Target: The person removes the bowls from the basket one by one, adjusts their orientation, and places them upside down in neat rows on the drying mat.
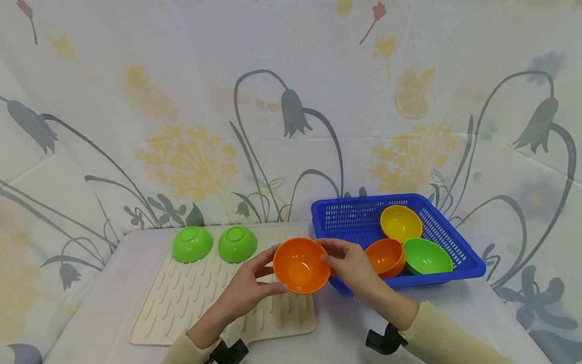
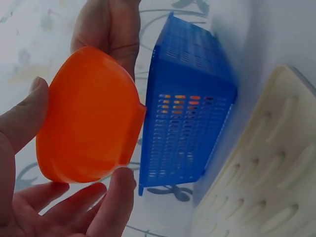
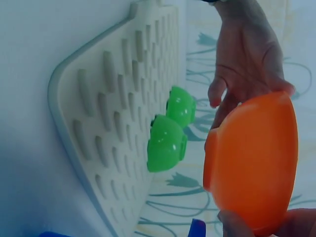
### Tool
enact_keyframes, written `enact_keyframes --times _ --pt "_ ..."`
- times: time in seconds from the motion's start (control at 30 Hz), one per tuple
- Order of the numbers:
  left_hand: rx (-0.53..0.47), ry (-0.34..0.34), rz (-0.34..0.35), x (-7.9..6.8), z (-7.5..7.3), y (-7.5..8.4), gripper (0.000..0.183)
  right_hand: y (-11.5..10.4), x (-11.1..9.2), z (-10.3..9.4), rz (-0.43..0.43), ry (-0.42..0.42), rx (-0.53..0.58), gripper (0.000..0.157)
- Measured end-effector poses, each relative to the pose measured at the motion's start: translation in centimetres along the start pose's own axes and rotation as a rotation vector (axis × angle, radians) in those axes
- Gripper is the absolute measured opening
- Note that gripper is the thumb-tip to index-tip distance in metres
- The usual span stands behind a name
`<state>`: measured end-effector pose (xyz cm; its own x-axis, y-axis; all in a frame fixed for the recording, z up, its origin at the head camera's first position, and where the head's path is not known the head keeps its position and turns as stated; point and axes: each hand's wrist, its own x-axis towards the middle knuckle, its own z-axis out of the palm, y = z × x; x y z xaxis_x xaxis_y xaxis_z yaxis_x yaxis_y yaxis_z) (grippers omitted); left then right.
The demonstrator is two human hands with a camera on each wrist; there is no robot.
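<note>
An orange bowl is held up between both hands above the right part of the cream drying mat, its hollow side facing the head camera. My left hand grips its left side, with thumb and fingers spread around the wall. On the opposite side my right hand pinches the rim, thumb over the edge. In the left wrist view the outside of the orange bowl shows between the two hands. Two green bowls rest upside down at the back of the mat.
A blue perforated basket stands to the right of the mat. Inside it lie a yellow bowl, another orange bowl and a green bowl. Behind everything hangs a flower-patterned curtain.
</note>
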<state>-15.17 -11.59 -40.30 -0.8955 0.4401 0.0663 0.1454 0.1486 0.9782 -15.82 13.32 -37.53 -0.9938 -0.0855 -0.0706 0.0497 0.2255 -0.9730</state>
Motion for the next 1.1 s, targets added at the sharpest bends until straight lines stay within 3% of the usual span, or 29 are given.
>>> enact_keyframes --times 0.27,0.6,0.87,1.1 --pt "-0.083 -0.051 -0.017 0.2 -0.4 -0.4 0.081 0.4 -0.3 0.7 -0.032 0.025 0.075 0.035" --pt "-0.078 -0.022 0.054 0.0 -0.7 -0.7 0.082 0.7 -0.3 0.9 -0.054 0.005 0.119 0.036" --pt "0.193 0.024 0.264 -0.3 -1.0 -0.9 0.081 0.5 -0.3 0.6 -0.051 -0.066 0.129 0.035" --pt "0.382 -0.029 0.44 -0.7 -1.2 -0.4 0.076 0.8 -0.4 0.2 -0.097 -0.171 0.1 0.042"
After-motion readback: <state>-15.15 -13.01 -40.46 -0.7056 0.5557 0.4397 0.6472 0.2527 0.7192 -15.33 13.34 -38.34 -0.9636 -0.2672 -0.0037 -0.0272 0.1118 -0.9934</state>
